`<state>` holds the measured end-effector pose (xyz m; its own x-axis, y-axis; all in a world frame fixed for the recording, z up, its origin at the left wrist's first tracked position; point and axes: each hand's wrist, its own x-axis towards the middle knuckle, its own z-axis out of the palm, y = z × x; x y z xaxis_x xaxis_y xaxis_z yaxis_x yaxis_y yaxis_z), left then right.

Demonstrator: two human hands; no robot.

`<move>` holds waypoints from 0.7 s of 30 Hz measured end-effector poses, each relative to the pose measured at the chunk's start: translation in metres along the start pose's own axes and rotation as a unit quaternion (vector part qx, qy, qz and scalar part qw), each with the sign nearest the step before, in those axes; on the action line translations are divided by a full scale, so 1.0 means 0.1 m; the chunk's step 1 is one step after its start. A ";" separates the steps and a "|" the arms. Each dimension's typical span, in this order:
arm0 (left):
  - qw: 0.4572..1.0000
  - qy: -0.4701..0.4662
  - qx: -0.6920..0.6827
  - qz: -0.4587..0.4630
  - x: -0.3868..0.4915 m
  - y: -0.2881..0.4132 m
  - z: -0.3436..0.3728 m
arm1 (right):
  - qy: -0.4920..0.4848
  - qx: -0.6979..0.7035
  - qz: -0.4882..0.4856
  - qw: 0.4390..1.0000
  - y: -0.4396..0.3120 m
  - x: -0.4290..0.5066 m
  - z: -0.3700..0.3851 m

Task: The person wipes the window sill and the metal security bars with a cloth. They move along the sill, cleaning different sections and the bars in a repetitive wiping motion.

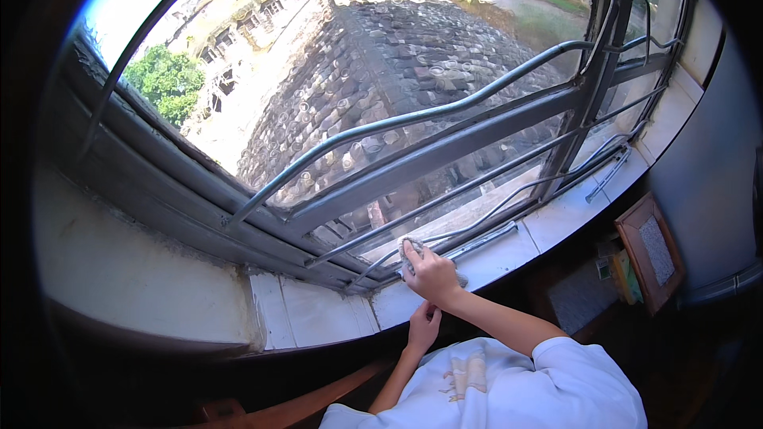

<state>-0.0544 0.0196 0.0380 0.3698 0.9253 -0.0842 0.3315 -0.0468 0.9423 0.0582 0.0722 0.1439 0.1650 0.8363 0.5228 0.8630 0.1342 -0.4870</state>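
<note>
My right hand [434,274] grips a grey, fuzzy cloth [411,248] and presses it to the lowest metal bar along the bottom of the window. Part of the cloth also shows past the hand, over the white tiled sill [396,302]. Just below, my left hand [424,328] is at the sill's inner edge, its fingers partly hidden behind the right hand and wrist. Whether that hand holds anything cannot be made out. A straight metal window stay [486,241] lies on the tiles to the right of the cloth.
Bent metal bars [381,125] cross the dark window frame [441,158]. Another metal stay [608,176] lies on the sill farther right. Below it stands a wooden-framed panel [653,253]. A wooden rail [322,396] is at the lower left. Outside is a tiled roof [381,71].
</note>
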 end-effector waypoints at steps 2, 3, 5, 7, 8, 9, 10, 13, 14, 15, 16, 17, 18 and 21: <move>0.999 -0.007 0.032 -0.032 -0.03 0.09 -0.06 | -0.021 -0.010 -0.043 0.999 -0.15 0.02 0.09; 0.998 0.010 0.063 0.016 -0.04 0.08 -0.08 | -0.032 -0.030 -0.071 0.997 -0.22 0.00 0.16; 0.985 0.036 0.124 0.114 -0.01 0.02 -0.05 | -0.052 -0.075 -0.122 0.988 -0.35 -0.08 0.34; 0.986 0.082 0.072 0.125 -0.02 -0.01 0.01 | -0.067 -0.083 -0.136 0.985 -0.40 -0.12 0.43; 0.988 0.073 0.073 0.114 -0.02 0.08 -0.03 | -0.071 -0.072 -0.138 0.985 -0.38 -0.12 0.43; 0.990 0.061 0.071 0.105 -0.02 0.15 -0.04 | -0.074 -0.065 -0.138 0.985 -0.34 -0.10 0.40; 0.991 0.044 0.110 0.055 -0.05 0.02 -0.07 | -0.066 -0.047 -0.151 0.985 -0.30 -0.06 0.30; 0.997 0.031 0.062 -0.027 -0.10 0.04 -0.08 | -0.077 -0.026 -0.081 0.993 -0.19 0.04 -0.01; 0.999 0.038 0.014 -0.019 -0.10 0.02 -0.07 | -0.063 -0.017 -0.080 0.995 -0.14 0.05 0.00; 0.999 0.032 0.030 -0.026 -0.10 0.03 -0.06 | -0.063 -0.029 -0.081 0.994 -0.14 0.03 0.01; 0.998 0.026 0.047 -0.033 -0.11 0.05 -0.06 | -0.063 -0.041 -0.083 0.994 -0.19 0.02 0.05; 0.997 0.021 0.063 -0.040 -0.11 0.06 -0.05 | -0.064 -0.053 -0.086 0.993 -0.24 0.01 0.10; 0.997 0.036 0.059 0.024 -0.09 0.02 -0.02 | -0.063 -0.064 -0.121 0.989 -0.27 -0.01 0.24; 0.991 0.057 0.059 0.109 -0.04 -0.06 0.04 | -0.136 -0.043 -0.110 0.984 -0.40 0.00 0.30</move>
<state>-0.0544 0.0149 0.0315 0.3450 0.9247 0.1611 0.3559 -0.2877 0.8892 0.0096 0.0828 0.1425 -0.1535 0.9049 0.3970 0.9029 0.2917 -0.3158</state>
